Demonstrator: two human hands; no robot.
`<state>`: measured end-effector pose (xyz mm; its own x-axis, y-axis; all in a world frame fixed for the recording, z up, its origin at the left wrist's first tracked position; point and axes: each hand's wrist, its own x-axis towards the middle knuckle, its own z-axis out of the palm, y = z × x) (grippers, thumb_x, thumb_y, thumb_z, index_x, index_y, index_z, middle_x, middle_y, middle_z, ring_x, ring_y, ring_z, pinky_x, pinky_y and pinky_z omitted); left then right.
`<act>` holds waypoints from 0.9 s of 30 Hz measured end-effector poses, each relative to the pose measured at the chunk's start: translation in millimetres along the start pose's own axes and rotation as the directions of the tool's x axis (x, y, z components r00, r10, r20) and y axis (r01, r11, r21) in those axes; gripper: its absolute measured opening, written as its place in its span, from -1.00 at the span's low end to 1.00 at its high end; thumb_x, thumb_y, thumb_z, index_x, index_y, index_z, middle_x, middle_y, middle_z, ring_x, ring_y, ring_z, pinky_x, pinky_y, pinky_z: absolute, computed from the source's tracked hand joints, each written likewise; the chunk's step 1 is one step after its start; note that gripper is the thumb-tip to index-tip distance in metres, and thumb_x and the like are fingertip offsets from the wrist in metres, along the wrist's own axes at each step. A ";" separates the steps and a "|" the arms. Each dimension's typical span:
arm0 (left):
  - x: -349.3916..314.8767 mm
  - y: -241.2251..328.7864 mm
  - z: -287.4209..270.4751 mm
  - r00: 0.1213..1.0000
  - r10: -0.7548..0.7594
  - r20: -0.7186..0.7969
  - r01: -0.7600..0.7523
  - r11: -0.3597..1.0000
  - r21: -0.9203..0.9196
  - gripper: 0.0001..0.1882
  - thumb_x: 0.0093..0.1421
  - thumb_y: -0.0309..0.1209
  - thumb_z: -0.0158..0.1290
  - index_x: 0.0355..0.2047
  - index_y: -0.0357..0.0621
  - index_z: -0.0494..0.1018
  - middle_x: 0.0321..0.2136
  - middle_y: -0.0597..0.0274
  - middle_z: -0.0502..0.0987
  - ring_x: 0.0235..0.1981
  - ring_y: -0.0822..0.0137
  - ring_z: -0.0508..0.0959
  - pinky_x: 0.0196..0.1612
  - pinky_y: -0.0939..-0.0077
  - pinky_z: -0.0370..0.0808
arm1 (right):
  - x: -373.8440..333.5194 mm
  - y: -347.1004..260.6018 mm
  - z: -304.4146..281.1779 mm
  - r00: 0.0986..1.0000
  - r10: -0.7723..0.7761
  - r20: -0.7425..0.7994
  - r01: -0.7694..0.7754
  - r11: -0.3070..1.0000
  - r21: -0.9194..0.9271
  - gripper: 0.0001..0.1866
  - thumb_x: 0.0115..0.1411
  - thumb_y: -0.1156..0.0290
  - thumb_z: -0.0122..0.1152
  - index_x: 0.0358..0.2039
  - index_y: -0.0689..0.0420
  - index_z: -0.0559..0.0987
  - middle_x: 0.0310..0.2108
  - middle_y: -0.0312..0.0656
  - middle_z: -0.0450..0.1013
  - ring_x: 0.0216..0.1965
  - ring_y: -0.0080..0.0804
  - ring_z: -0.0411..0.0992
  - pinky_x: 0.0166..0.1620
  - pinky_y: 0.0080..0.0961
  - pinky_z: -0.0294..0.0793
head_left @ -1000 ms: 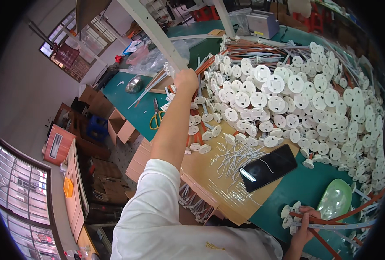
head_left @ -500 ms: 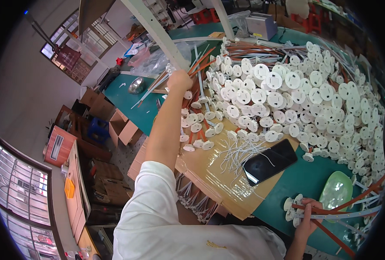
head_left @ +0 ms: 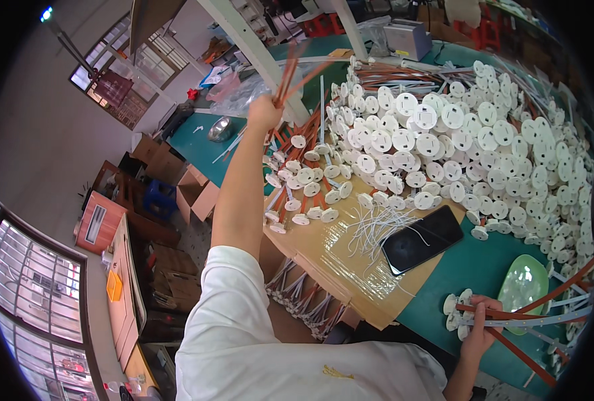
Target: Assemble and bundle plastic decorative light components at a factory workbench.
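Observation:
My left hand, arm stretched far ahead, is closed around several orange-brown strips whose upper ends are smeared by motion. Below it lies a loose group of strips with round white end discs. At the lower right my right hand grips a bundle of flat strips, some orange-brown, some pale grey with small dots. White discs on the bundle's ends stick out left of the fingers. A large heap of white-disc strips covers the right of the table.
A black phone and thin white ties lie on taped brown cardboard. A green bowl stands near my right hand, a metal bowl at the far left. A white post rises beyond my left hand.
My left hand has moved slightly left and up, and the strips by it now point upward. More disc-ended strips lie below it. My right hand keeps its bundle, nearly still.

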<state>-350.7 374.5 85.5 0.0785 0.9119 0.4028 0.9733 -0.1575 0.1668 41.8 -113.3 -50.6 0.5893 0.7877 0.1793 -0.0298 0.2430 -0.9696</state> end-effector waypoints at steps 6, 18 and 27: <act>-0.2 -9.2 -24.6 0.976 -0.153 -0.155 0.087 0.925 -0.370 -0.73 -0.02 -0.23 0.22 -0.42 -0.19 0.61 -0.59 0.06 0.58 -0.47 0.14 0.61 -0.28 0.27 0.51 | -0.4 1.0 -1.6 1.000 -0.011 0.021 0.010 1.000 0.010 -0.94 0.25 0.51 0.03 -0.32 0.22 0.41 -0.32 -0.14 0.43 -0.24 -0.44 0.39 -0.08 -0.47 0.41; -10.1 7.5 -68.1 0.989 0.118 -0.086 -0.121 0.992 -0.031 -0.65 -0.09 -0.17 0.29 -0.42 -0.20 0.61 -0.57 0.00 0.59 -0.47 0.05 0.62 -0.30 0.26 0.52 | -0.7 0.9 -2.9 1.000 0.004 0.017 -0.004 1.000 -0.018 -0.96 0.25 0.55 0.02 -0.34 0.24 0.40 -0.31 -0.11 0.44 -0.22 -0.41 0.40 -0.04 -0.42 0.40; -17.1 21.8 -25.4 0.972 -0.036 0.234 -0.044 0.943 0.329 -0.60 0.18 -0.06 0.03 -0.22 -0.12 0.57 -0.19 -0.09 0.56 -0.13 -0.07 0.56 -0.05 0.14 0.50 | -1.2 -0.9 -0.4 1.000 0.005 0.012 -0.005 1.000 -0.029 -0.97 0.25 0.56 0.01 -0.34 0.24 0.40 -0.31 -0.11 0.44 -0.24 -0.43 0.40 -0.06 -0.45 0.41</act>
<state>-336.2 345.9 105.0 0.0914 0.9804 0.1745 0.9857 -0.0641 -0.1561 41.5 -114.6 -50.1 0.5791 0.7960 0.1764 -0.0091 0.2227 -0.9748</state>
